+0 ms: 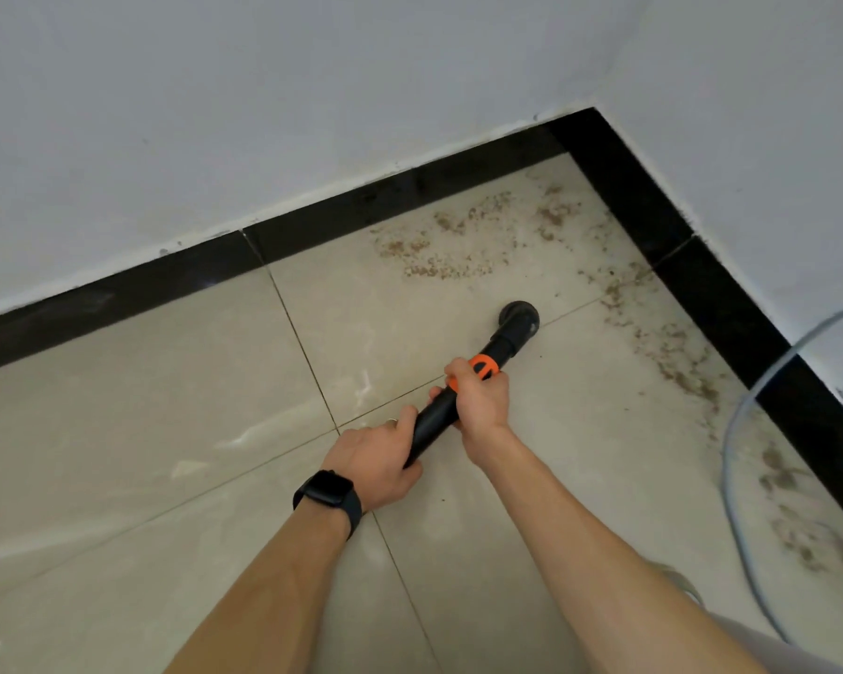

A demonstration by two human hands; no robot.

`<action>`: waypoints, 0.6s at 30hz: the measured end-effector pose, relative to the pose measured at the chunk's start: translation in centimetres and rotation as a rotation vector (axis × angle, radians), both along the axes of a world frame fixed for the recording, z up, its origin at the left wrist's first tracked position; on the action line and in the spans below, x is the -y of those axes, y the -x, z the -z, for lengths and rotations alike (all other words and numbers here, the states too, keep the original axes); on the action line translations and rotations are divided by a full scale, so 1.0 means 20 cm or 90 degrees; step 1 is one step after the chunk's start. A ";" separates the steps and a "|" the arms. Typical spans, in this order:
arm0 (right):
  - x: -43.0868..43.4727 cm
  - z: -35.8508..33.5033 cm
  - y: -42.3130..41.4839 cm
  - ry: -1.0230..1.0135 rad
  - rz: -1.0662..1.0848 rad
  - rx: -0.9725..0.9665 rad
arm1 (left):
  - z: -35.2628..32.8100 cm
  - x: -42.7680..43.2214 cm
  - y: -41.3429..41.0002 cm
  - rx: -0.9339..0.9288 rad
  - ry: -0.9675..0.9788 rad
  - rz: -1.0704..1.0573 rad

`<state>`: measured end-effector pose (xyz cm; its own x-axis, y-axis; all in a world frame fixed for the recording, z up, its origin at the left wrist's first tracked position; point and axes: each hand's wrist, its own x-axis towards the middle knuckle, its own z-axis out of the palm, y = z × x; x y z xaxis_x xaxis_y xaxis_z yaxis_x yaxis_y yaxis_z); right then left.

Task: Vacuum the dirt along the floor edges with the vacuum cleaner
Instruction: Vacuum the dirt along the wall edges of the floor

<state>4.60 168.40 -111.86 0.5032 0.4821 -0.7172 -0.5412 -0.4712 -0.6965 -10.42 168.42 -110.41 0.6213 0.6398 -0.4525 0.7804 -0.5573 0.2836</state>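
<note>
Head camera looks down on a slim black plastic vacuum wand [434,421] with an orange collar [484,365], ending in a round black nozzle [520,316] set on glossy beige floor tiles [118,430]; its long axis runs from the hands up and right toward the corner; the left hand [378,462], wearing a black smartwatch [327,493], curls round the tube's rear, the right hand [480,398] wraps it at the collar; gritty brown dirt [439,267] lies scattered beyond the nozzle along the shiny black skirting [629,187]; the wand's rear end is hidden under the left palm; a pale grey cable [725,449] is cut off at the right edge.
</note>
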 end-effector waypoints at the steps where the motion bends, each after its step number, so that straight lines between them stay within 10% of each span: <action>1: -0.01 -0.01 0.03 0.001 -0.012 -0.003 | 0.00 -0.01 0.03 -0.004 -0.008 -0.009; 18: -0.20 -0.02 0.50 -0.015 -0.234 -0.049 | -0.02 0.03 0.45 -0.042 -0.021 -0.228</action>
